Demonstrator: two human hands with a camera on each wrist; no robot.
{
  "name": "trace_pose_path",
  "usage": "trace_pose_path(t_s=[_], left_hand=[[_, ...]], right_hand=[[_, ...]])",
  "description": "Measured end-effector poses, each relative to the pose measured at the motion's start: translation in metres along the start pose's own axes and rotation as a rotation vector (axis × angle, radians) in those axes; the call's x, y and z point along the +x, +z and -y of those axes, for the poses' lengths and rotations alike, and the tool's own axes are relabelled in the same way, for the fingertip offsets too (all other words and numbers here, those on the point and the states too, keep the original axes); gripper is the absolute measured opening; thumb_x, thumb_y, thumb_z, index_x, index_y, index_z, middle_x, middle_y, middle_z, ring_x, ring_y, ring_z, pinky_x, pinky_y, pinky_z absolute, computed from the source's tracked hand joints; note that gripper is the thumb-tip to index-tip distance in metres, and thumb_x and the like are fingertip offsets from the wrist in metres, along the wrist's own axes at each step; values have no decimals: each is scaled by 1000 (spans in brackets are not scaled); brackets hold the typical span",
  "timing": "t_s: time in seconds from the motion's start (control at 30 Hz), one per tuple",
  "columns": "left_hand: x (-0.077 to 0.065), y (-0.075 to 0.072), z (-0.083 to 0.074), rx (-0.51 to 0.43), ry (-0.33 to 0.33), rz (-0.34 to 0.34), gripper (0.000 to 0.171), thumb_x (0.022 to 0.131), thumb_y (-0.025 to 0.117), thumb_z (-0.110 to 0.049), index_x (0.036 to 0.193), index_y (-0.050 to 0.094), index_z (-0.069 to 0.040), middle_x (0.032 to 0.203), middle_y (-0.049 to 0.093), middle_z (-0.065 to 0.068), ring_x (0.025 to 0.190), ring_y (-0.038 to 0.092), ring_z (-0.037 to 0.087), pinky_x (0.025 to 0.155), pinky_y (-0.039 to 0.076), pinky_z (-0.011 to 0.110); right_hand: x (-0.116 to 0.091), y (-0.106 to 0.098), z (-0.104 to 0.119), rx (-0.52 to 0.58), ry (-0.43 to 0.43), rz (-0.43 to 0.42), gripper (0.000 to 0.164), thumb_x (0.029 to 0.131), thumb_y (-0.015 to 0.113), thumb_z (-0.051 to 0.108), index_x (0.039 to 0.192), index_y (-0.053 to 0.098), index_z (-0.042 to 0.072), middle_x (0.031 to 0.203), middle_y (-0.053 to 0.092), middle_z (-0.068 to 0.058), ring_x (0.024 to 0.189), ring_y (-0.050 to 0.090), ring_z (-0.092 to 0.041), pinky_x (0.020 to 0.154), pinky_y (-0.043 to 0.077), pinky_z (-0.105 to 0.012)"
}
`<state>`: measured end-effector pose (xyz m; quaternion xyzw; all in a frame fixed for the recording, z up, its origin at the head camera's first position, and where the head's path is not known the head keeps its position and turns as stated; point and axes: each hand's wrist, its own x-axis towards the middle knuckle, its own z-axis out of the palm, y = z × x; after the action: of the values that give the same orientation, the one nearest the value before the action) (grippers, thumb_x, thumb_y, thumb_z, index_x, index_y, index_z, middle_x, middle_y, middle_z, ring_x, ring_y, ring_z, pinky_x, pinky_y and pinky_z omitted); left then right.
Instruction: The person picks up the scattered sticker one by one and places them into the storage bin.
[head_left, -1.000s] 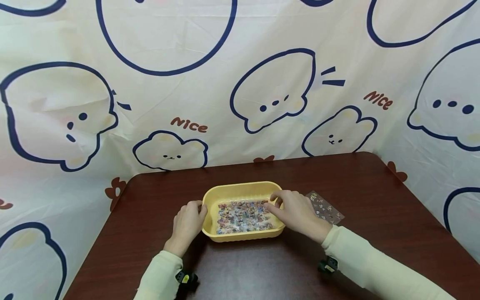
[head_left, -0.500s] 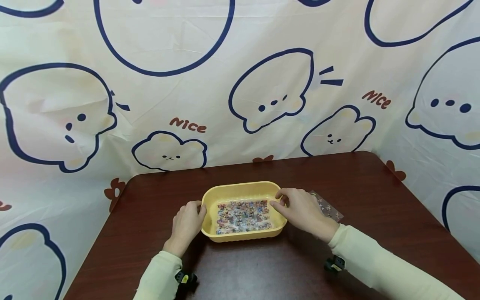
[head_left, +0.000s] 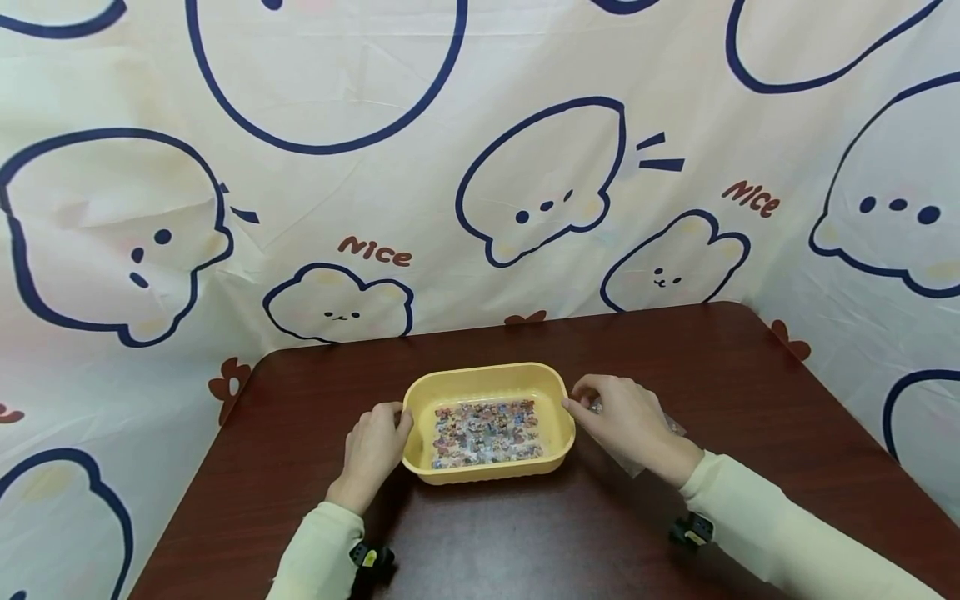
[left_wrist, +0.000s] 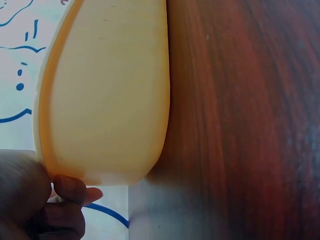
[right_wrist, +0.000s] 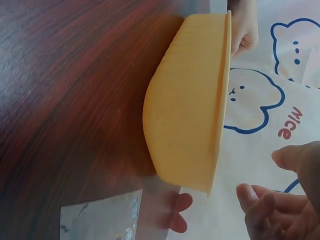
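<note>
A yellow plastic tray [head_left: 487, 377] stands on the table, with a layer of small multicoloured pieces [head_left: 487, 433] like jigsaw pieces on its floor. At the tray's left end my left hand [head_left: 375, 446] grips the rim, its fingers curled at the edge in the left wrist view. My right hand [head_left: 626, 421] hovers just off the tray's right end, thumb and fingers apart with nothing between them in the right wrist view. Beneath that hand a clear plastic packet [right_wrist: 102, 220] lies on the table, partly hidden in the head view.
The dark wooden table [head_left: 480, 542] has rounded back corners. Behind and beside it hangs a pale cloth [head_left: 435, 192] with cartoon outlines. A small black device [head_left: 371, 556] sits on the left wrist, and another device [head_left: 692, 531] on the right wrist.
My right hand has drawn back to the right, from over the tray's right side to outside its rim. The left hand and the tray hardly move.
</note>
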<state>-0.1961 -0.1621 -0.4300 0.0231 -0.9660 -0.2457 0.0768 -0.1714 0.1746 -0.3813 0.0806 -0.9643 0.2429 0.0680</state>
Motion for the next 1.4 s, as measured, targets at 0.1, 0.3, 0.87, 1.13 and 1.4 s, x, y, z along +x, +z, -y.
trace_pose_path(t_s=[0.1, 0.3, 0.87, 1.13, 1.4], left_hand=[[1, 0, 1, -1, 0, -4, 36, 99, 57, -25, 120, 72, 0, 109, 75, 21, 81, 72, 33, 64, 53, 48], [1, -1, 1, -3, -1, -4, 37, 99, 57, -25, 121, 72, 0, 110, 75, 22, 82, 72, 34, 65, 53, 49], [1, 0, 1, -2, -1, 4, 37, 99, 58, -26, 120, 72, 1, 108, 75, 21, 80, 72, 31, 66, 54, 48], [0, 1, 1, -6, 5, -5, 35, 99, 58, -26, 119, 73, 0, 107, 76, 20, 79, 71, 31, 64, 53, 48], [0, 2, 2, -1, 10, -17, 34, 98, 57, -26, 117, 74, -3, 106, 76, 20, 82, 72, 35, 65, 52, 50]], right_hand=[[0, -2, -3, -3, 10, 0, 26, 92, 70, 40, 101, 74, 16, 78, 64, 6, 57, 49, -11, 48, 38, -30], [0, -5, -12, -33, 20, -14, 27, 93, 69, 41, 101, 74, 16, 80, 66, 6, 62, 53, -9, 51, 40, -29], [-6, -9, -48, -28, 25, -32, 25, 93, 69, 36, 101, 74, 12, 79, 67, 3, 55, 51, -10, 45, 38, -30], [-7, -9, -57, -54, 32, -26, 29, 94, 69, 36, 105, 73, 10, 82, 68, 1, 59, 51, -11, 46, 39, -30], [-6, -11, -66, -94, 52, -3, 34, 94, 69, 38, 106, 72, 7, 84, 69, 0, 59, 52, -10, 45, 38, -30]])
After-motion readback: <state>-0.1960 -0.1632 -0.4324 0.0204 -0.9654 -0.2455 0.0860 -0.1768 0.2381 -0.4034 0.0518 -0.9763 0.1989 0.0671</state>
